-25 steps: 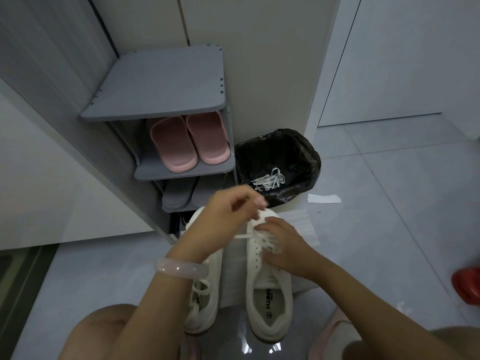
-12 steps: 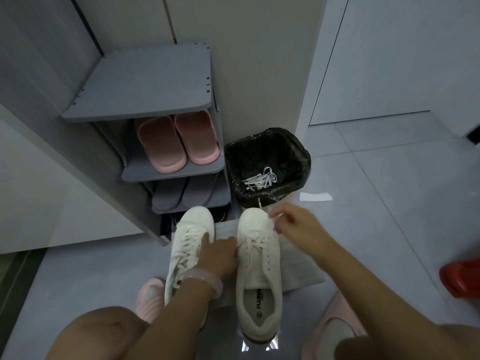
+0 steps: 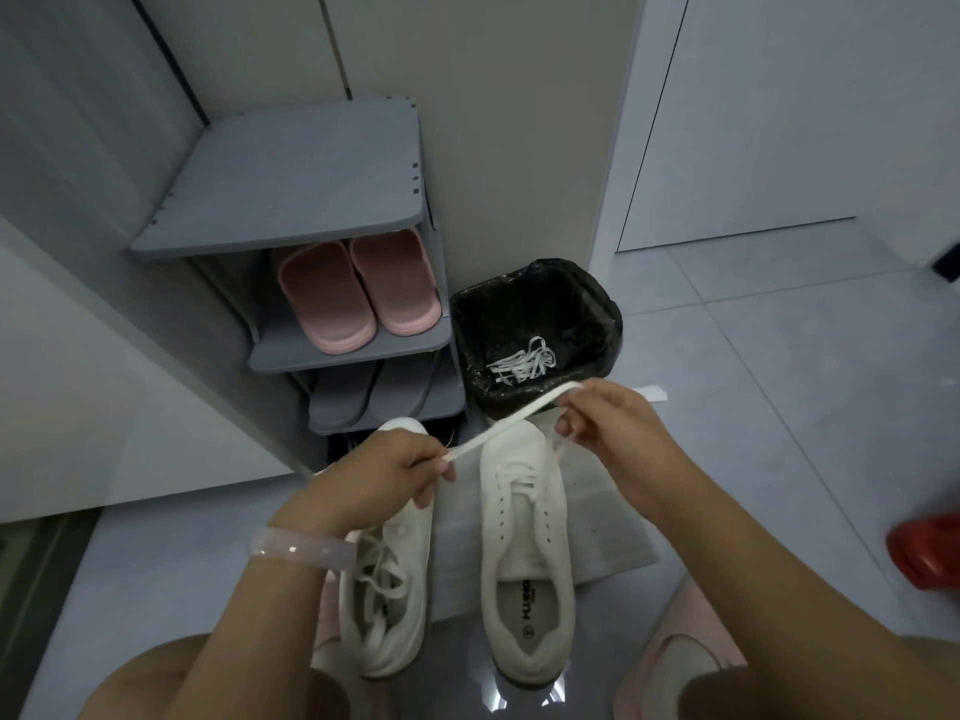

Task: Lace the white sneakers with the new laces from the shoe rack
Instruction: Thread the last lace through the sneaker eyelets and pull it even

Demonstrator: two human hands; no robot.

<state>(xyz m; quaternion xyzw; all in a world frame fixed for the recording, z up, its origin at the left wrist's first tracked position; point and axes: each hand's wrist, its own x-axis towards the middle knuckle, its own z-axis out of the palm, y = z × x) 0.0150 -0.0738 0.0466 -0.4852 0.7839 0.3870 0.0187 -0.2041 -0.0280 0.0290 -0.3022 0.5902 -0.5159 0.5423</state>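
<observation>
Two white sneakers stand side by side on the floor, toes toward the rack. The left sneaker [image 3: 387,579] is fully laced, its loose ends lying inside. The right sneaker [image 3: 524,553] has lacing only near the toe, with empty eyelets below. A flat white lace [image 3: 506,425] stretches taut above the toes. My left hand [image 3: 387,472] pinches one end of it, and my right hand [image 3: 605,426] pinches the other end, higher and further right. A short strand hangs from my right hand toward the right sneaker.
The grey shoe rack [image 3: 291,184] stands behind the sneakers, with pink slippers [image 3: 358,291] on its middle shelf and grey ones below. A bin with a black liner [image 3: 535,335] holds old white laces [image 3: 522,363]. White paper [image 3: 608,532] lies under the shoes. A red object [image 3: 927,553] sits far right.
Both hands have lifted off the right sneaker. My left hand, which rested between the shoes, now pinches the lace end. The lace is now stretched taut between the two hands.
</observation>
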